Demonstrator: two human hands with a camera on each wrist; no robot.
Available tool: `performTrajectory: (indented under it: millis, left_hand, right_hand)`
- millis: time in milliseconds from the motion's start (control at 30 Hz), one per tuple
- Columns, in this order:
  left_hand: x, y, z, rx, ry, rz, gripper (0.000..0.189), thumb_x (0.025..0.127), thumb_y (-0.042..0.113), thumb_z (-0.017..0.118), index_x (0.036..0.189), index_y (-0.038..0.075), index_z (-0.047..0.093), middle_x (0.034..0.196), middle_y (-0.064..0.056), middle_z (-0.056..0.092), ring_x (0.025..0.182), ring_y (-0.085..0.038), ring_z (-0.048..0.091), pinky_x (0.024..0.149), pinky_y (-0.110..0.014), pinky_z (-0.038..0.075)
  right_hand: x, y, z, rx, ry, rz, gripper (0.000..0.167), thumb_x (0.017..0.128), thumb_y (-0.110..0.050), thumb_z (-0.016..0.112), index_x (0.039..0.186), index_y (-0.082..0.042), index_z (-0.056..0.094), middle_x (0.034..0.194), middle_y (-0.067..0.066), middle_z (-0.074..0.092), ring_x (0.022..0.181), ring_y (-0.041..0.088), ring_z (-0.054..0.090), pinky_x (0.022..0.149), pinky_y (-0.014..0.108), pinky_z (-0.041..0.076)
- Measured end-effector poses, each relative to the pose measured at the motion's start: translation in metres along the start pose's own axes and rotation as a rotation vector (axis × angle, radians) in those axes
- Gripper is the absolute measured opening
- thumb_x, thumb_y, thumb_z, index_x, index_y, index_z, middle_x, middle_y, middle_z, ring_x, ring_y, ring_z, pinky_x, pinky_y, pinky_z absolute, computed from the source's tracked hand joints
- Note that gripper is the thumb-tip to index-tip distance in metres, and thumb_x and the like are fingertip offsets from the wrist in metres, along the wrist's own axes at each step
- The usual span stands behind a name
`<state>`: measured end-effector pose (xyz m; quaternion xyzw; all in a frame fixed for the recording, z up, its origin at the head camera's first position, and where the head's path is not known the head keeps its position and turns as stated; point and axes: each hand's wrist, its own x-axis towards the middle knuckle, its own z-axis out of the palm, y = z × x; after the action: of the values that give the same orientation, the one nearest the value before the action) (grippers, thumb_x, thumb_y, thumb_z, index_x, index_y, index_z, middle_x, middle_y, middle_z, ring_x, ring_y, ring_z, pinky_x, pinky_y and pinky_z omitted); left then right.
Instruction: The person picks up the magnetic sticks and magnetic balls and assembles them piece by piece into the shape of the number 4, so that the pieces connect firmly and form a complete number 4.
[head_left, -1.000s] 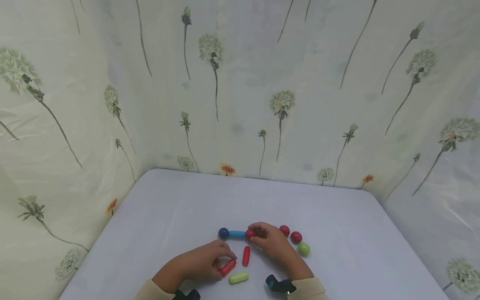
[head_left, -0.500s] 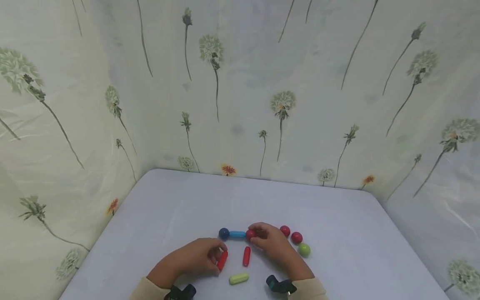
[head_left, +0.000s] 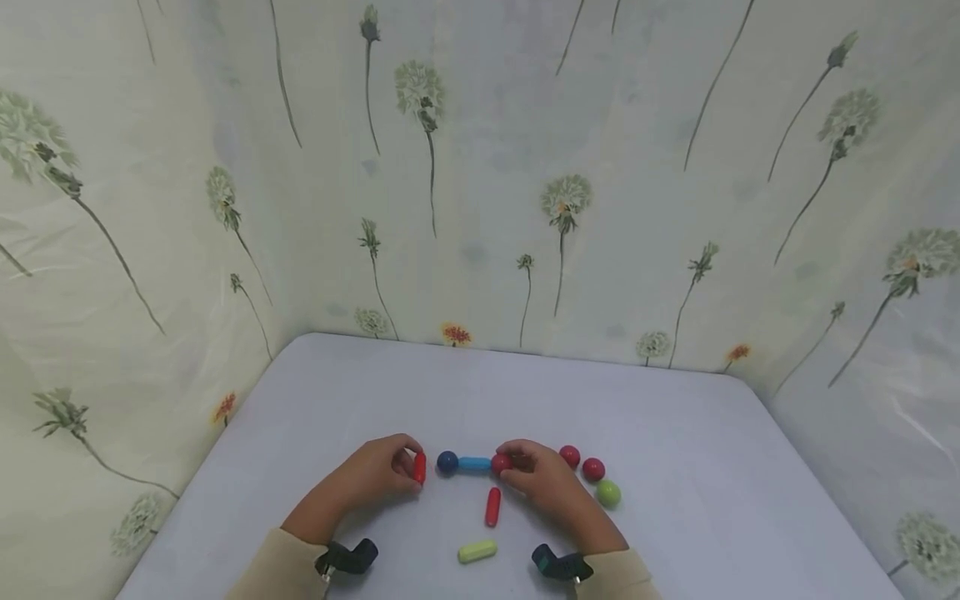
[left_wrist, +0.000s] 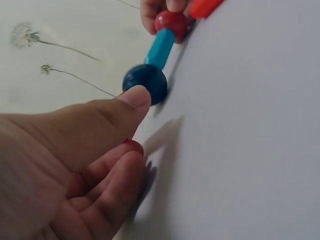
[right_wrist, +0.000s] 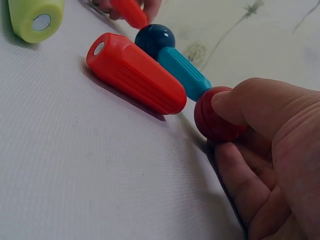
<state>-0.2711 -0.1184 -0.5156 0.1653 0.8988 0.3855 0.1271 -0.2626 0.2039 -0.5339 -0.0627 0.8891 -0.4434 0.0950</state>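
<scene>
In the head view, my left hand (head_left: 382,471) pinches a red magnetic rod (head_left: 420,468) between thumb and fingers, just left of a dark blue ball (head_left: 447,462). That ball joins one end of a light blue magnetic rod (head_left: 474,463). At its other end sits a red ball (right_wrist: 214,116), gripped by the thumb and fingers of my right hand (head_left: 543,483). From the left wrist camera, my left thumb overlaps the dark blue ball, and the held red rod is mostly hidden. A second red rod (right_wrist: 135,75) with a silver end disc lies near the right hand.
A yellow-green rod (head_left: 477,551) lies closer to the person. Right of the right hand are two loose red balls (head_left: 569,456) and a green ball (head_left: 608,494). Flower-patterned sheeting (head_left: 480,167) rises behind the white table (head_left: 615,400).
My left hand has carried the red rod left and away from the person, turning it more upright in view, to beside the dark blue ball. The right hand stays on the red ball.
</scene>
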Motion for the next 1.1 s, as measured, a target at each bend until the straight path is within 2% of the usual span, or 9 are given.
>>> performTrajectory:
  millis: [200, 500, 800, 1100]
  left_hand:
    - [0.018, -0.003, -0.006, 0.044, 0.04, -0.032, 0.047, 0.082, 0.018, 0.089, 0.124, 0.016, 0.066, 0.091, 0.006, 0.067, 0.084, -0.014, 0.061, 0.078, -0.034, 0.054]
    - [0.042, -0.001, -0.001, 0.093, 0.037, -0.05, 0.05, 0.081, 0.018, 0.091, 0.125, 0.014, 0.066, 0.091, 0.003, 0.065, 0.085, -0.015, 0.06, 0.08, -0.035, 0.056]
    - [0.053, 0.006, 0.002, 0.097, 0.02, -0.084, 0.05, 0.082, 0.019, 0.09, 0.126, 0.016, 0.067, 0.092, 0.001, 0.063, 0.086, -0.019, 0.059, 0.077, -0.035, 0.053]
    - [0.054, 0.007, 0.004, 0.049, 0.005, -0.091, 0.048, 0.084, 0.021, 0.089, 0.126, 0.018, 0.066, 0.095, 0.001, 0.063, 0.088, -0.019, 0.059, 0.079, -0.036, 0.053]
  right_hand:
    - [0.001, 0.0, -0.002, -0.005, -0.01, -0.019, 0.035, 0.094, -0.033, 0.079, 0.127, -0.034, 0.069, 0.127, -0.009, 0.071, 0.127, 0.026, 0.065, 0.102, 0.05, 0.055]
    - [0.001, 0.003, 0.001, 0.01, -0.035, -0.051, 0.036, 0.091, -0.033, 0.081, 0.125, -0.032, 0.07, 0.124, -0.011, 0.073, 0.128, 0.026, 0.065, 0.104, 0.052, 0.054]
    - [0.002, 0.007, 0.002, 0.005, -0.052, -0.073, 0.036, 0.092, -0.034, 0.081, 0.125, -0.032, 0.07, 0.123, -0.012, 0.072, 0.128, 0.024, 0.066, 0.104, 0.051, 0.054]
    - [0.003, 0.003, 0.001, -0.017, -0.058, -0.077, 0.036, 0.092, -0.028, 0.081, 0.125, -0.031, 0.07, 0.122, -0.012, 0.072, 0.126, 0.023, 0.067, 0.104, 0.051, 0.054]
